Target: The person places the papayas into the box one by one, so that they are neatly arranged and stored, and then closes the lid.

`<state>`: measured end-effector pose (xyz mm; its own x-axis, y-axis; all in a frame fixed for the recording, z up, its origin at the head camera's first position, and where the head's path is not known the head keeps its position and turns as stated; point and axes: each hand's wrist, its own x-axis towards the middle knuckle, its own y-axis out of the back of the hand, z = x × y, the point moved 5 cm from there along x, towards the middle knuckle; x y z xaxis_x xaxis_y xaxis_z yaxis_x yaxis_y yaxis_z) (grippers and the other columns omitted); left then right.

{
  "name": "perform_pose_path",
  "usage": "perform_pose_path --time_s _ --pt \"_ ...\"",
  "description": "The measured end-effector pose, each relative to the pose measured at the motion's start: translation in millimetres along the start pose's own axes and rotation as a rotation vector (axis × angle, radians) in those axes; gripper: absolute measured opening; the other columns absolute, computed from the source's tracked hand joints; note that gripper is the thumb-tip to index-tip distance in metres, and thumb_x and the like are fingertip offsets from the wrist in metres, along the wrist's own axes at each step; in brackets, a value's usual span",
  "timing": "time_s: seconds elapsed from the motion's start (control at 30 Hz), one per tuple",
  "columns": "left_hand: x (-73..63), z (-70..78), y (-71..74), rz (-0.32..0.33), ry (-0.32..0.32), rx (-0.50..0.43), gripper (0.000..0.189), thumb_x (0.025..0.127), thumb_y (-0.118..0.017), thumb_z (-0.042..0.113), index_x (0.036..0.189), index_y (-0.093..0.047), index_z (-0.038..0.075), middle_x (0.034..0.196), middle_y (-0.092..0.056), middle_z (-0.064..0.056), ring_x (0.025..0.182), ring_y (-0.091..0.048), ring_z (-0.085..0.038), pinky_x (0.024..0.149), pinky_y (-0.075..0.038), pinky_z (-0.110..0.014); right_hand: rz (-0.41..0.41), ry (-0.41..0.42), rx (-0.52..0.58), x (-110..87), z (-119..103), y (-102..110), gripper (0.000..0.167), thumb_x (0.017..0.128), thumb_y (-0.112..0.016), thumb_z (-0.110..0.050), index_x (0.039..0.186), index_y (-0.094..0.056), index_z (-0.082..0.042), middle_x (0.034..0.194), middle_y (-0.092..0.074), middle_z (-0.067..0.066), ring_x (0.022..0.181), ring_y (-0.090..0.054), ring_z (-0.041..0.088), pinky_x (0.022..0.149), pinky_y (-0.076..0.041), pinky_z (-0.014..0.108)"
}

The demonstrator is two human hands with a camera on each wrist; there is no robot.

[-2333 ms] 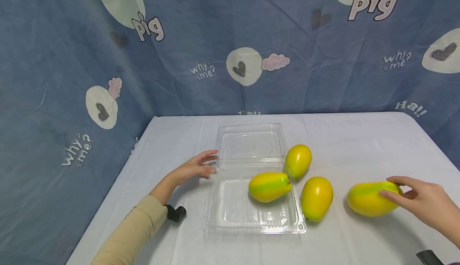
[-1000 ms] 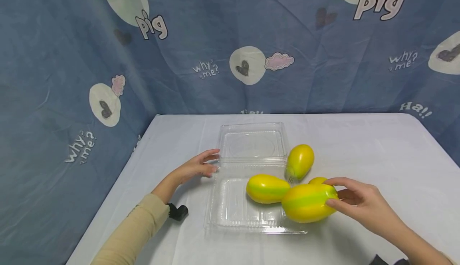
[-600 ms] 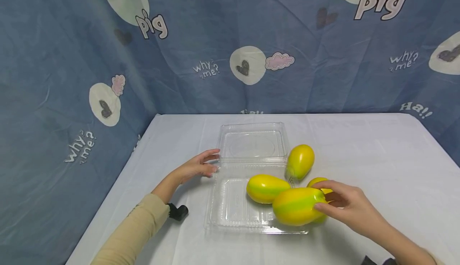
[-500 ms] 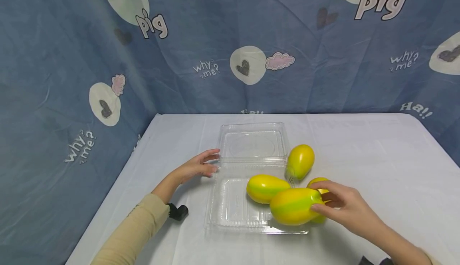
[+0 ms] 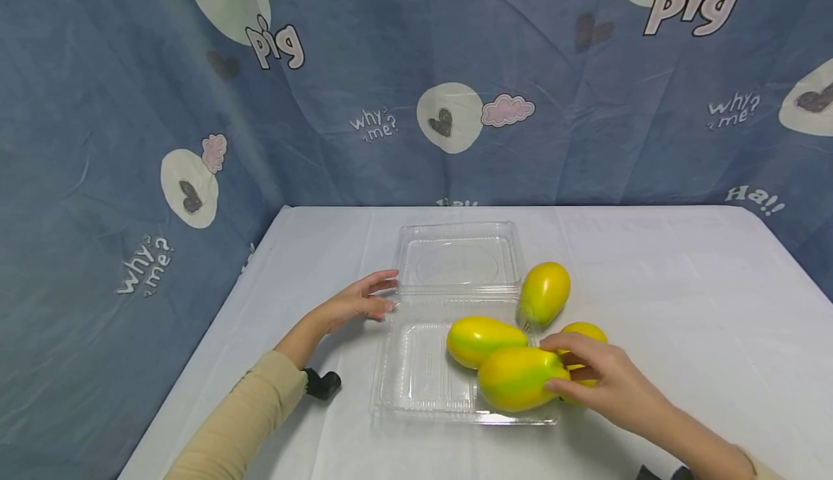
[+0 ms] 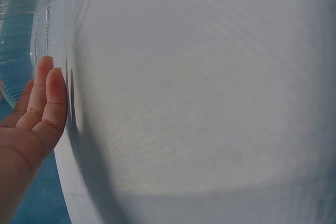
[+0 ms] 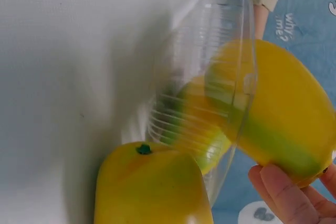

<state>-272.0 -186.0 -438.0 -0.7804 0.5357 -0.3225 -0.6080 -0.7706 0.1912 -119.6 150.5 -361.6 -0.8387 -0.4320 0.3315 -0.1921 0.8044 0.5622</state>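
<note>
My right hand grips one end of a yellow-green papaya, thumb and fingers round its tip. This papaya hangs over the front right of a clear plastic clamshell container; in the right wrist view it overlaps the container's rim. A second papaya lies inside, just behind the held one. Two more sit outside along the right edge: a papaya near the hinge and a papaya partly hidden by my right hand. My left hand is at the container's left edge, fingers extended, holding nothing.
The container's lid lies folded back, away from me. A white cloth covers the table. A blue printed curtain hangs behind and at the left. A black wrist-worn device sticks out by the left sleeve.
My right hand has carried the papaya left from the table's right side to over the container, and lower in the last half second. My left hand has stayed in place.
</note>
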Motion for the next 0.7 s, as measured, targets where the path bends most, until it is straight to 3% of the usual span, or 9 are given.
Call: perform_pose_path --time_s 0.23,0.53,0.7 --pt "0.3 0.2 0.0 -0.009 -0.004 0.001 0.076 0.083 -0.063 0.019 0.146 -0.021 0.013 0.15 -0.021 -0.014 0.117 -0.045 -0.025 0.084 -0.046 -0.033 -0.045 0.023 -0.01 2.3 2 -8 0.035 0.078 -0.072 -0.014 0.109 -0.059 -0.006 0.103 -0.062 0.008 0.09 -0.059 0.004 0.068 -0.053 0.021" --pt "0.9 -0.4 -0.1 -0.007 -0.008 0.001 0.075 0.083 -0.063 0.019 0.146 -0.021 0.013 0.149 -0.021 -0.014 0.116 -0.046 -0.024 0.083 -0.047 -0.032 -0.008 0.158 -0.176 6.6 0 -17 0.04 0.07 -0.077 -0.014 0.106 -0.06 -0.011 0.1 -0.063 -0.003 0.085 -0.053 0.004 0.07 -0.049 0.021" --pt "0.4 0.0 -0.5 -0.004 -0.008 0.005 0.076 0.083 -0.064 0.02 0.146 -0.021 0.013 0.149 -0.022 -0.014 0.118 -0.045 -0.024 0.083 -0.047 -0.033 -0.051 0.155 -0.209 7.7 1 -22 0.039 0.073 -0.076 -0.018 0.108 -0.058 -0.012 0.102 -0.062 -0.002 0.085 -0.052 0.006 0.071 -0.049 0.023"
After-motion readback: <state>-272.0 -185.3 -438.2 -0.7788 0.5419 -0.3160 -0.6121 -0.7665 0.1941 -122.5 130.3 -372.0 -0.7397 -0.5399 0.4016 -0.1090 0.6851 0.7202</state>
